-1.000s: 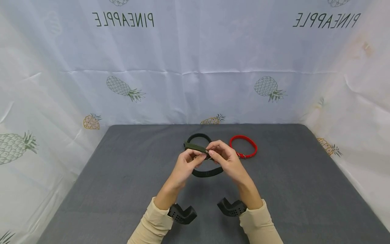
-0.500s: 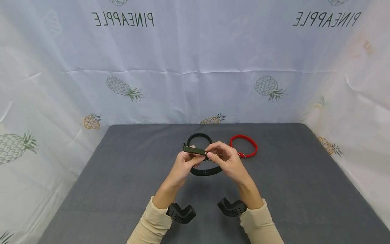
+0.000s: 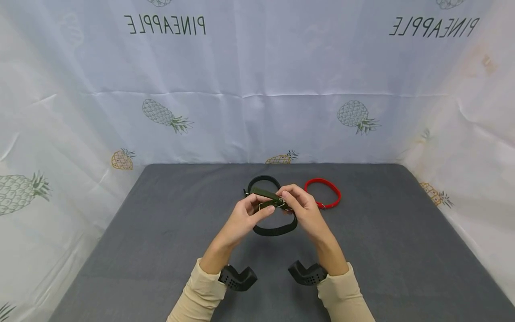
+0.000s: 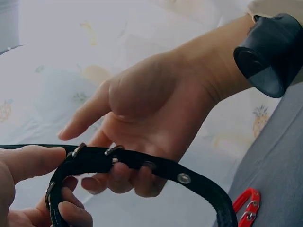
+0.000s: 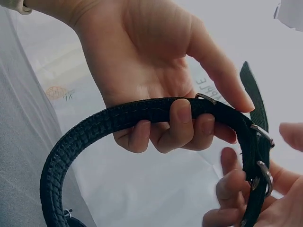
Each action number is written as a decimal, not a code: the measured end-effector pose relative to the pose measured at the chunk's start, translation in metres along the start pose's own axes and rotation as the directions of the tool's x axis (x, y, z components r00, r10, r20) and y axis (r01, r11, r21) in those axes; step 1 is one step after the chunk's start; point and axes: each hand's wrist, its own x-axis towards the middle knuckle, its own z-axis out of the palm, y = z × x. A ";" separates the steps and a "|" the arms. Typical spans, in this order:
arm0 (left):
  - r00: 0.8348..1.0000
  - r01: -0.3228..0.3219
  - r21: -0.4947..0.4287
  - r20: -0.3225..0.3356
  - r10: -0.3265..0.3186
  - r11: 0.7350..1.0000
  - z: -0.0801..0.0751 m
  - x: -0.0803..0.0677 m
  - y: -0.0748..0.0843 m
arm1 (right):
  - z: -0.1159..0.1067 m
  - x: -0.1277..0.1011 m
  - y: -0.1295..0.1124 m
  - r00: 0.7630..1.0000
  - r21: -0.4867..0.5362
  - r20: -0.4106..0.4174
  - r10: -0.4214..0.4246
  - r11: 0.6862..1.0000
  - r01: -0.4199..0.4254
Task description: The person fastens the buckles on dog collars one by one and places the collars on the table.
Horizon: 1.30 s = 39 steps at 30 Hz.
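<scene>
A dark green collar (image 3: pixel 275 231) with metal buckle parts and eyelets is gripped between both hands, its loop hanging below them. The left hand (image 3: pixel 244 218) curls its fingers round one side of the collar; in the right wrist view its thumb stretches out towards the buckle (image 5: pixel 262 135). From the other side, the right hand (image 3: pixel 304 213) pinches the collar beside the metal fittings. The free strap end (image 5: pixel 255 92) sticks up past the buckle there. In the left wrist view, an eyelet (image 4: pixel 183 178) shows on the strap beyond the right hand's fingers.
A black collar (image 3: pixel 262 178) lies looped on the grey table (image 3: pixel 181 232) behind the hands, partly covered by them. To its right lies a red collar (image 3: pixel 339 193) in a loop. White pineapple-print curtains (image 3: pixel 241 67) stand behind and at both sides.
The green strap end has shifted right between the hands, and the metal fittings now show there. The left thumb has moved down off the strap. Both other collars lie as before.
</scene>
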 end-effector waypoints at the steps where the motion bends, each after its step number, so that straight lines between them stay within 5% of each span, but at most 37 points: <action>1: 1.000 -0.006 0.008 0.008 0.006 1.000 0.000 0.000 0.000 | 0.000 0.000 0.000 1.000 0.008 0.005 0.011 1.000 -0.011; 17: 0.987 -0.159 0.041 0.043 0.157 0.986 -0.002 -0.001 -0.002 | -0.001 -0.002 -0.002 0.999 0.035 0.047 -0.017 0.999 0.015; 33: 0.974 -0.221 0.068 -0.028 0.224 0.973 -0.008 0.002 -0.004 | -0.006 0.001 0.002 0.997 0.210 0.006 -0.071 0.975 0.068; 39: 0.958 -0.278 0.182 -0.027 0.287 0.943 -0.006 0.001 -0.006 | -0.007 -0.002 -0.002 0.998 0.155 0.054 -0.027 0.988 0.018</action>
